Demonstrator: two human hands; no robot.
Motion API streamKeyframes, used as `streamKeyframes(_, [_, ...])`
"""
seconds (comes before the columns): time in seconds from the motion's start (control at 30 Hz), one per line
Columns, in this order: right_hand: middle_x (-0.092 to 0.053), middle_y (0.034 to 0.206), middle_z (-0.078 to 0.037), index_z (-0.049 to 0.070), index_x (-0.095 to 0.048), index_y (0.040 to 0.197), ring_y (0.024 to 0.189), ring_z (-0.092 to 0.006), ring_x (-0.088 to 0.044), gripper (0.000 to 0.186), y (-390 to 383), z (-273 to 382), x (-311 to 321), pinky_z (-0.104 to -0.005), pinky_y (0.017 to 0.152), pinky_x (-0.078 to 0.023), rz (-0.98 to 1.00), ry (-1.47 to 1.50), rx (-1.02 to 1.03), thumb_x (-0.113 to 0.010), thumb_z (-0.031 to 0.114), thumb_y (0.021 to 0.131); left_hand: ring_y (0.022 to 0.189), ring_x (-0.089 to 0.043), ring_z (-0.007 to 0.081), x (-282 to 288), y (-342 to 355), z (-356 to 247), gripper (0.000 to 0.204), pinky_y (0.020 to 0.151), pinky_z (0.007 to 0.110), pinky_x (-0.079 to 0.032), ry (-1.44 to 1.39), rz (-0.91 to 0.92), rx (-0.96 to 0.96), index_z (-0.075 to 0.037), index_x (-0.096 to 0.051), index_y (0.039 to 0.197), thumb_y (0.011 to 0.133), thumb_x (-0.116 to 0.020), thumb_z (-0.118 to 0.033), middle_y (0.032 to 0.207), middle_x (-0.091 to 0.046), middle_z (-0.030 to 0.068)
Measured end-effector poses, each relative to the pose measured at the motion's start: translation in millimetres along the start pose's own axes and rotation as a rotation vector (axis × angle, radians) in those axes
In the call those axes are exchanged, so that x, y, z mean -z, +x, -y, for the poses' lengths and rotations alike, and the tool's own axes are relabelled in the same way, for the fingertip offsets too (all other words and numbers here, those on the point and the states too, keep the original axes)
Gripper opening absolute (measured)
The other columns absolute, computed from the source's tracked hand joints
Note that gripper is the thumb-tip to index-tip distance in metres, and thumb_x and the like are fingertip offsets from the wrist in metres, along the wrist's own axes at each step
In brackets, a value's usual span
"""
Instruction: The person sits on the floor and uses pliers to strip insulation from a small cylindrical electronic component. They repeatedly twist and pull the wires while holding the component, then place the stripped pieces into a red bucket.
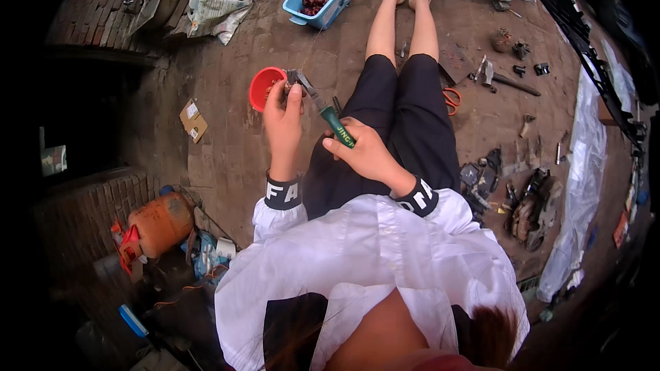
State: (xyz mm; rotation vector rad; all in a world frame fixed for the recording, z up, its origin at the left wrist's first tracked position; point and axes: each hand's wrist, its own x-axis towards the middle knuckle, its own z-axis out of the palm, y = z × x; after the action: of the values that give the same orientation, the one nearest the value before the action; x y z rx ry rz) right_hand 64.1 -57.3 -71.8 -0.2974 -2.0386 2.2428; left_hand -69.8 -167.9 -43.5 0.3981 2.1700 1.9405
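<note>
My left hand (283, 122) is raised beside a red bowl (257, 91), its thumb and fingers pinched on a small dark metal piece (294, 77). In my right hand (371, 156) is a green-handled tool (337, 127) with a metal shank, its fingers wrapped round the grip. The shank points up and left, and its far end meets the dark piece at my left fingertips. Whether the two are joined or only touching I cannot tell. Copper-coloured bits show inside the bowl, partly hidden behind my left hand.
Ahead stands a light blue basin (294, 8) of dark reddish parts. Orange-handled scissors (452, 101) and a hammer (514, 84) lie right of my legs, with several metal parts beyond. An orange gas cylinder (161, 223) lies at the left; clear plastic sheeting (574, 185) runs along the right.
</note>
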Motion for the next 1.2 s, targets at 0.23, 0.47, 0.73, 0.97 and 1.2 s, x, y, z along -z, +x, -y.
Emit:
streamKeyframes(0.23, [-0.058,0.091,-0.008,-0.004,-0.065,0.093,0.067,-0.0123,-0.061,0.025,10,3,-2,-0.0260,0.064,-0.048,0.092,0.030,-0.081,-0.068,0.020,0.090,0.065,-0.046,0.0035,10,-3,7,0.025,0.057,0.019,-0.038,-0.051,-0.051,0.056,0.001,-0.060,0.111,0.095,-0.061,-0.018,0.083,-0.057,-0.0021])
streamKeyframes(0.47, [-0.060,0.092,-0.008,-0.005,-0.066,0.090,0.067,-0.0126,-0.061,0.027,9,19,-7,-0.0267,0.065,-0.048,0.153,0.099,-0.107,-0.069,0.022,0.089,0.073,-0.050,0.0039,22,-12,3,0.027,0.063,0.020,-0.042,0.009,-0.087,-0.050,0.002,-0.057,0.116,0.094,-0.062,-0.013,0.092,-0.058,-0.0004])
streamKeyframes(0.73, [-0.065,0.102,-0.009,-0.004,-0.065,0.082,0.077,-0.0133,-0.061,0.026,-1,42,-6,-0.0275,0.069,-0.049,0.233,0.060,-0.020,-0.069,0.021,0.089,0.067,-0.049,0.0044,30,-24,-25,0.033,0.058,0.020,-0.041,-0.186,-0.036,-0.046,0.003,-0.053,0.121,0.095,-0.061,-0.014,0.089,-0.059,0.0007])
streamKeyframes(0.97, [-0.061,0.084,-0.007,-0.004,-0.064,0.088,0.062,-0.0117,-0.057,0.024,-8,57,-8,-0.0264,0.058,-0.046,0.218,-0.007,-0.005,-0.067,0.020,0.091,0.070,-0.052,0.0075,33,-31,-31,0.029,0.061,0.023,-0.043,0.054,-0.146,-0.223,0.002,-0.056,0.118,0.096,-0.060,-0.016,0.088,-0.060,0.0014])
streamKeyframes(1.2, [-0.053,0.069,0.000,-0.003,-0.063,0.095,0.059,-0.0074,-0.049,0.027,-23,50,-3,-0.0229,0.055,-0.040,0.357,0.304,-0.199,-0.061,0.023,0.096,0.062,-0.047,0.0075,36,-47,-51,0.026,0.055,0.024,-0.038,0.223,-0.130,-0.201,0.000,-0.055,0.108,0.098,-0.057,-0.024,0.075,-0.053,0.0000])
